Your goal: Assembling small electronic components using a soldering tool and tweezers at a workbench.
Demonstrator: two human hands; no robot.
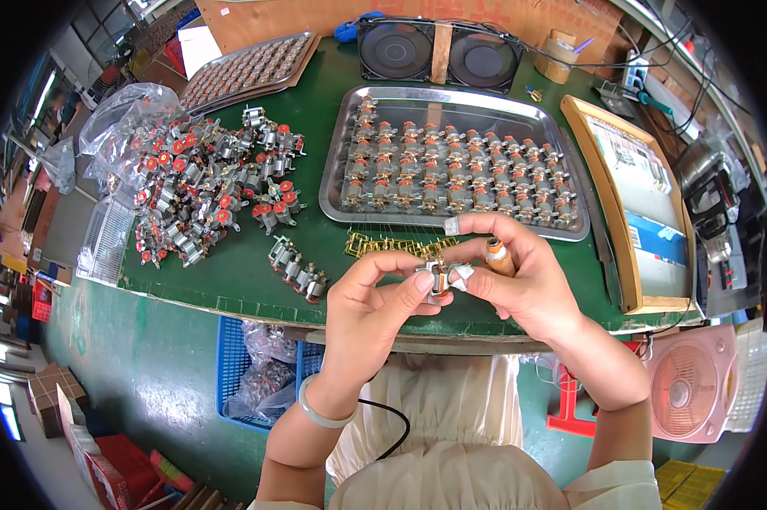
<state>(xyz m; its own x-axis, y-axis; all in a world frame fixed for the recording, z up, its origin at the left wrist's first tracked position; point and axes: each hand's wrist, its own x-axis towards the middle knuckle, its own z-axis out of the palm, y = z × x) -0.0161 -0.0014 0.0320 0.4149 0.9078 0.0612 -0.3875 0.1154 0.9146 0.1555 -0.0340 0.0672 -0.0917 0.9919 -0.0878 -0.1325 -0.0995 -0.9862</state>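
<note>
In our left grip we pinch a small metal component above the near edge of the green desk, below the silver tray of red-topped parts, while our right grip, its thumb wrapped in white, meets the component and holds a wooden handle.

From here I can read no text: the reddish lettering on the brown back panel and any print on the blue-and-white sheet are illegible.
</note>
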